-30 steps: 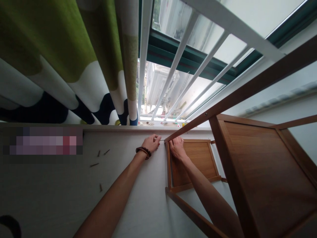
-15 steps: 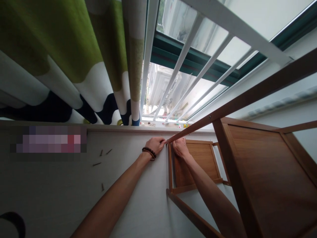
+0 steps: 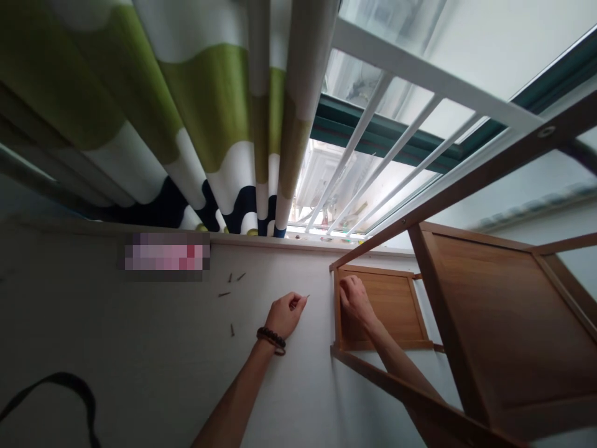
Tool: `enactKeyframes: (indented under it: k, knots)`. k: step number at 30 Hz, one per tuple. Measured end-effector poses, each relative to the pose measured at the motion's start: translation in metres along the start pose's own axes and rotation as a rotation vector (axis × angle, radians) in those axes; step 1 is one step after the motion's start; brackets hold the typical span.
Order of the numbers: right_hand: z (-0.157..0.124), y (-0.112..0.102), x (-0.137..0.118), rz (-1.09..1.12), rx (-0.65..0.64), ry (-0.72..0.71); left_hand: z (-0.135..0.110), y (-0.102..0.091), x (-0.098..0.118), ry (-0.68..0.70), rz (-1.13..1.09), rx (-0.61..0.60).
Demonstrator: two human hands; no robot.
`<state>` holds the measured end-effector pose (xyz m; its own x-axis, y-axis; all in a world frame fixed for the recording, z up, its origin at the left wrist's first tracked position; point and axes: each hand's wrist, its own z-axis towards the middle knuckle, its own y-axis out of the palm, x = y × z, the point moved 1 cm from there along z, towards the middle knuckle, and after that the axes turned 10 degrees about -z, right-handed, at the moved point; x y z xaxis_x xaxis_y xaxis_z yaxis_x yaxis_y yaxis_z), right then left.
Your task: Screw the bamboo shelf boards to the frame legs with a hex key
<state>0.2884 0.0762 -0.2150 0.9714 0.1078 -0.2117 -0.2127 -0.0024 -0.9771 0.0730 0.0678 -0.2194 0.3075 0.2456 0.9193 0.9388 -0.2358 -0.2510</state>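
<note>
Daylight pours past the white bars of the window, green-and-navy curtain hanging to the left, and below it all spreads a pale surface. Here's the left hand, dark beaded bracelet at the wrist, thumb and forefinger pinched tight on a thin pointed piece, its tip aimed toward the wooden frame, a clear gap between them! Over on the right, the right hand is at the frame's near corner, in front of the smaller panel, fingers curled; whether they grip anything, I can't tell. And four loose screws lie scattered left of the bracelet, well apart from the frame.
</note>
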Motion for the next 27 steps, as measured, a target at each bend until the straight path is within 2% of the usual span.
enactKeyframes:
  k: [3,6,8,11,15,18,21,24,27]
  knots:
    - [-0.022,-0.005,-0.01,-0.016,-0.14,0.022,-0.004,-0.004,-0.004,0.054,-0.004,-0.016]
    - [-0.037,-0.009,-0.016,-0.032,-0.184,0.08,-0.006,-0.006,-0.004,0.112,-0.008,-0.05]
    - [-0.047,-0.012,-0.016,-0.042,-0.225,0.121,-0.011,-0.005,-0.003,0.134,-0.018,-0.087]
    - [-0.069,-0.016,-0.012,-0.043,-0.354,0.16,-0.027,-0.002,-0.002,0.15,-0.031,-0.133]
    - [-0.107,-0.02,-0.018,0.017,-0.51,0.133,-0.048,0.004,-0.007,0.16,-0.045,-0.154]
    - [-0.129,-0.017,-0.038,0.111,-0.614,0.078,-0.059,0.007,-0.014,0.144,-0.065,-0.15]
    - [-0.135,-0.007,-0.064,0.239,-0.684,0.016,-0.068,0.007,-0.021,0.13,-0.087,-0.137]
    - [-0.129,0.007,-0.084,0.338,-0.663,0.0,-0.075,-0.002,-0.029,0.123,-0.096,-0.085]
    - [-0.118,0.019,-0.095,0.434,-0.627,-0.003,-0.082,-0.019,-0.037,0.113,-0.099,0.0]
